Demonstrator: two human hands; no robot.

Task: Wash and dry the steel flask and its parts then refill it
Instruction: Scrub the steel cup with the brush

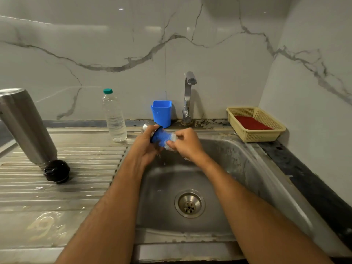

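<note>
My left hand (147, 143) grips the flask's cap (155, 135) over the sink (247, 159) so drips fall into the basin, while my right hand (185, 143) pinches a blue scrubber (163, 139) against it. The steel flask (26, 126) rests inverted on the drainboard (76, 187) to drain, its black stopper (57, 170) touching its mouth.

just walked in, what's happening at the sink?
A person is scrubbing a flask part over the sink basin. The left hand holds a black-rimmed flask cap; the right hand works a blue scrubber into it. The steel flask body stands upside down on the drainboard, beside a black stopper. No water is visibly running from the tap.
</note>
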